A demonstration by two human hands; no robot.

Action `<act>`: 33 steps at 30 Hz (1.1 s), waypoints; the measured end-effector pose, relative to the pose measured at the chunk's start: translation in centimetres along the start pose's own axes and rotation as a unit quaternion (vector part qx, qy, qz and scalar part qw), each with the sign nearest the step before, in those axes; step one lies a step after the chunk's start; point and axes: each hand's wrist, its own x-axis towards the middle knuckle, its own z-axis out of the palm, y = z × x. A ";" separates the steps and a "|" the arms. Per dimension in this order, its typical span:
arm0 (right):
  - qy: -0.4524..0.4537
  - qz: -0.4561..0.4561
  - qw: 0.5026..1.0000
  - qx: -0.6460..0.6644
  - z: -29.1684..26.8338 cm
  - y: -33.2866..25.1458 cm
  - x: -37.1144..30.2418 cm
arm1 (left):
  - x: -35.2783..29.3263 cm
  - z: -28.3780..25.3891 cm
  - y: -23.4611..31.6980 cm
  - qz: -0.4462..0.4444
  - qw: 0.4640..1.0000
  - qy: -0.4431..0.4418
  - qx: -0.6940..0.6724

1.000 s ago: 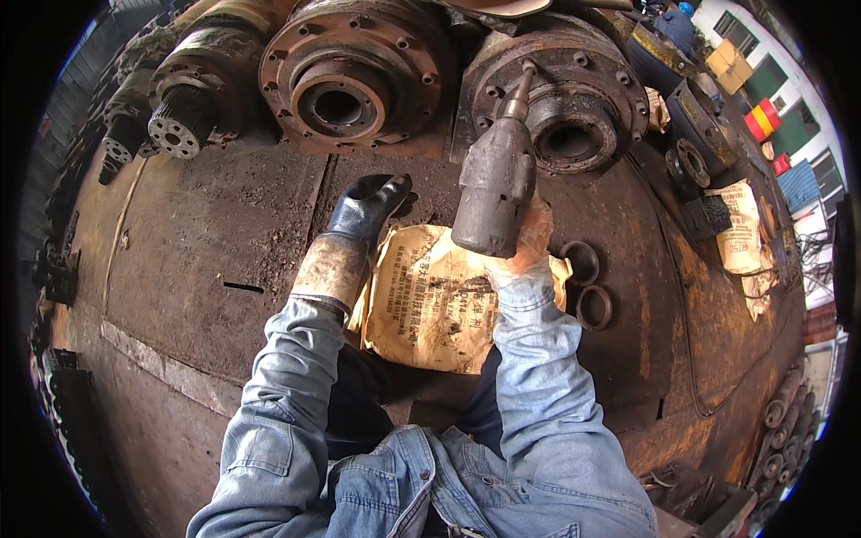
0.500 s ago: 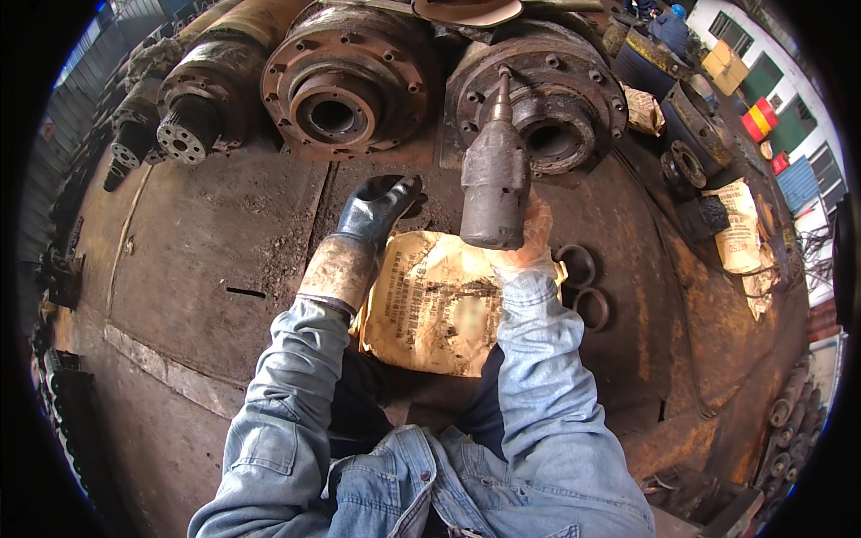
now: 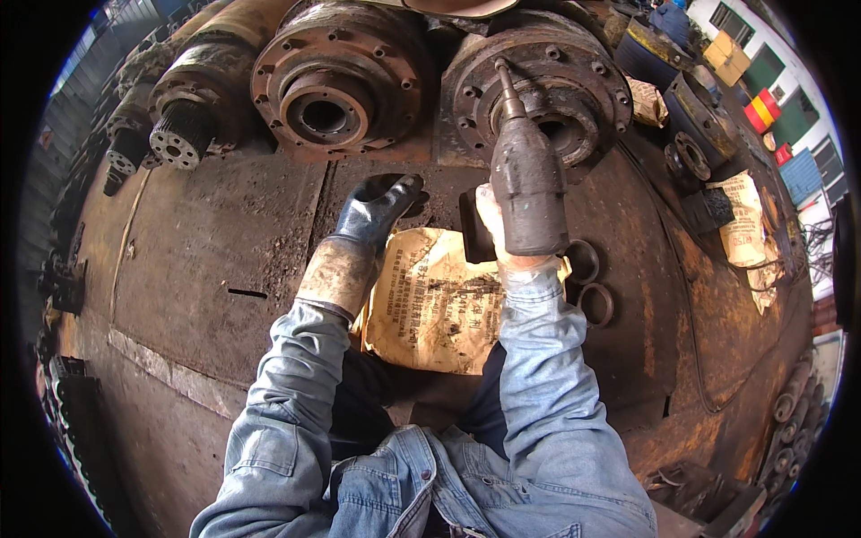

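My right hand is wrapped around the handle of a grey, worn impact wrench. From its nose a long socket points up and away over the right flanged hub, a greasy round housing ringed with bolts. Whether the socket's tip touches a bolt cannot be told. A dark block, perhaps the wrench's battery, shows left of that hand. My left hand, in a dark rubber glove with a dirty pale cuff, lies near the steel plate, thumb apart from the curled fingers, holding nothing visible.
Between my knees lies a stained paper sack. Two steel rings lie right of it on the brown metal floor. Another flanged hub and splined shafts stand ahead left. A person is far right.
The impact wrench has swung right and tilted, its socket tip staying over the right hub. The dark block has come into sight beside my right hand. My left hand keeps its place.
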 end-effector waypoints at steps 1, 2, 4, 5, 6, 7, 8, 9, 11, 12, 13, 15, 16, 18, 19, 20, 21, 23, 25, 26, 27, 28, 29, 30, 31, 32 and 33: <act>-0.003 -0.031 0.985 -0.172 -0.4 0.7 0.0 | -0.2 0.5 -0.1 0.007 1.000 0.001 -0.002; 0.002 -0.062 0.946 -0.319 -0.6 1.0 0.2 | -0.3 0.6 -0.2 0.015 1.000 0.004 -0.004; 0.032 -0.025 0.992 -0.117 -0.9 0.9 -0.7 | -0.2 0.1 -0.2 0.022 1.000 -0.002 0.006; 0.040 0.000 0.998 -0.052 -0.9 -0.1 -1.0 | -0.1 -0.3 -0.3 0.028 0.999 -0.008 0.015; 0.050 0.024 0.998 0.012 -0.8 -1.3 -1.3 | 0.1 -0.5 -0.3 0.028 0.999 -0.007 0.015; 0.052 0.106 0.976 0.184 -0.9 -2.7 -1.2 | 0.3 -0.7 -0.3 0.032 0.999 -0.011 -0.002; 0.046 0.142 0.950 0.274 -1.3 -3.5 -1.3 | 0.3 -0.4 -0.2 0.037 0.999 -0.018 -0.021; 0.047 0.180 0.914 0.360 -1.8 -4.4 -1.4 | -0.1 0.1 0.2 0.043 0.999 -0.015 -0.014; 0.023 0.158 0.925 0.345 -2.4 -3.5 -1.8 | 0.3 0.5 0.3 0.057 0.997 -0.038 -0.018; 0.013 0.147 0.930 0.337 -2.9 -3.3 -2.0 | 0.5 0.9 0.5 0.070 0.995 -0.062 -0.024; 0.002 0.136 0.935 0.328 -3.4 -3.3 -2.1 | 0.6 1.4 0.8 0.071 0.995 -0.065 -0.023; 0.019 0.159 0.947 0.280 -3.4 -5.8 -1.7 | -0.1 2.4 2.5 0.078 0.996 -0.036 -0.021; 0.020 0.159 0.946 0.283 -3.4 -5.3 -1.8 | 0.3 2.6 3.0 0.079 0.996 -0.035 -0.018; 0.007 0.163 0.938 0.305 -3.1 -4.1 -1.5 | 1.1 3.3 5.0 0.129 0.991 -0.021 0.024; 0.029 0.167 0.932 0.320 -3.1 -3.9 -1.5 | 1.1 4.1 6.0 0.146 0.988 -0.005 0.040; 0.032 0.167 0.931 0.322 -3.6 -4.5 -1.6 | 1.2 4.8 7.8 0.116 0.992 -0.031 0.048; 0.020 0.178 0.935 0.306 -4.2 -5.5 -1.4 | 1.4 5.6 9.2 0.117 0.991 -0.032 0.052; -0.001 0.192 0.950 0.246 -5.5 -6.0 -1.7 | 1.6 7.6 11.7 0.102 0.972 -0.014 0.211; -0.001 0.188 0.947 0.261 -5.9 -6.3 -2.1 | 2.7 8.1 13.4 0.126 0.932 -0.014 0.340; 0.004 0.191 0.945 0.264 -6.5 -6.1 -2.5 | 1.8 9.7 14.2 0.127 0.931 -0.017 0.342; 0.005 0.198 0.939 0.281 -7.2 -5.6 -3.0 | 1.1 11.4 15.3 0.153 0.873 0.000 0.463; 0.003 0.198 0.940 0.279 -7.5 -5.9 -3.2 | 0.5 12.1 15.9 0.175 0.801 0.022 0.572; -0.005 0.202 0.946 0.253 -7.8 -6.3 -3.3 | 2.1 12.0 15.5 0.189 0.767 0.040 0.611; -0.010 0.202 0.951 0.234 -8.4 -6.7 -3.5 | 2.9 12.5 15.7 0.191 0.764 0.043 0.615; -0.017 0.164 0.961 0.224 -8.7 -6.0 -4.0 | 3.5 12.8 15.9 0.208 0.715 0.065 0.664; -0.013 0.164 0.961 0.224 -8.9 -5.6 -4.3 | 3.2 13.9 15.9 0.225 0.666 0.081 0.707; 0.026 0.171 0.925 0.339 -8.9 -5.2 -4.4 | 2.9 15.2 15.4 0.266 0.607 0.104 0.742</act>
